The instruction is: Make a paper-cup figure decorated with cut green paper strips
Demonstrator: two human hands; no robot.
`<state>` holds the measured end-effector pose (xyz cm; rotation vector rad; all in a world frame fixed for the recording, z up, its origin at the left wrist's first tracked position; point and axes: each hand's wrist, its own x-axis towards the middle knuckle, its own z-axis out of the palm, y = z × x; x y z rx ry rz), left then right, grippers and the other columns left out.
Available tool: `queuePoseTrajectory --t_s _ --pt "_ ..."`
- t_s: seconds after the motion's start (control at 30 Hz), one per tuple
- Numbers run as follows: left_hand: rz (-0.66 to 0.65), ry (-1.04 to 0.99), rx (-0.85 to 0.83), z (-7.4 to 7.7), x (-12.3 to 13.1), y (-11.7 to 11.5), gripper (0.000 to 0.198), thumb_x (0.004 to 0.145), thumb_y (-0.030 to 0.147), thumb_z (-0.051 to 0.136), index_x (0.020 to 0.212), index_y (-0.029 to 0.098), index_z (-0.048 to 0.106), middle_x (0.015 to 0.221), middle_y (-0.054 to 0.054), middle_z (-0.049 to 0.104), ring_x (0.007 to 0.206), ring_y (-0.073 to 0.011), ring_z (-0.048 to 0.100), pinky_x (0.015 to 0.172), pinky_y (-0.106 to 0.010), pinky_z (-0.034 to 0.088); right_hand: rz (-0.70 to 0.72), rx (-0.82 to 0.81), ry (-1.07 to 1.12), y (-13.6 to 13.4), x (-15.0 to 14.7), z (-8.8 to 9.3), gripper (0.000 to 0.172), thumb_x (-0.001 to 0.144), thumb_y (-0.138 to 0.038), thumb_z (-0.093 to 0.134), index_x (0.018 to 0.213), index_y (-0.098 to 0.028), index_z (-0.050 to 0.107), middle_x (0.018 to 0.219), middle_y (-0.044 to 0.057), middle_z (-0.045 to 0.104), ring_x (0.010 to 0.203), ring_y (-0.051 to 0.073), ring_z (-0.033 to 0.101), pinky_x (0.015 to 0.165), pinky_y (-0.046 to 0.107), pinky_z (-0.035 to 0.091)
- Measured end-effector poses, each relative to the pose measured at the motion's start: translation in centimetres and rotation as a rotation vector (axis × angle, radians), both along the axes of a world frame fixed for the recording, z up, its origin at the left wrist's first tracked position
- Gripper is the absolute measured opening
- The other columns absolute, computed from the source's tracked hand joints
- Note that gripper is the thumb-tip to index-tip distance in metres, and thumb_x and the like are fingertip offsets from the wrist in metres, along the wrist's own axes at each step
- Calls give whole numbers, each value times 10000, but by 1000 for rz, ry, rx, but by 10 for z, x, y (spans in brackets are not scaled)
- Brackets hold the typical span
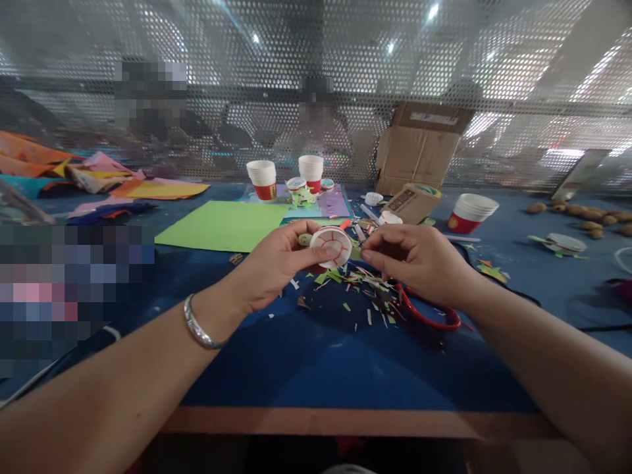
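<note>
My left hand (276,263) grips a small paper turtle (332,245), its thumb lying across the round white shell drawn with red lines. The shell looks like the base of a paper cup. A green paper head pokes out on its left side. On the other side, my right hand (415,257) pinches a small green paper piece (356,253) at the shell's edge; whether it is attached cannot be made out. Below the hands lie green and white paper scraps (365,280). Red-handled scissors (429,319) rest under my right hand, their blades hidden.
A green paper sheet (217,227) lies left of centre. Stacked paper cups stand at the back (261,179) and right (471,212). Behind are a cardboard box (419,155) and a perforated metal screen (276,59). Another paper turtle (563,243) sits at the right, near several brown lumps (582,212).
</note>
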<state>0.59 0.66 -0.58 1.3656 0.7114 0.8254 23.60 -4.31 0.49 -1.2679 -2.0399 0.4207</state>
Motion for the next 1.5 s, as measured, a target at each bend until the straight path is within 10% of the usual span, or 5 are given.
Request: queuePoseTrajectory --t_s 1.5 --pt "42 100 140 -2 -2 3 417 681 335 912 998 177 691 901 -11 743 819 -151 657 790 -291 481 -96 98 34 -6 1 1 167 966 -358 657 930 -213 731 814 21 670 678 139 598 562 271 444"
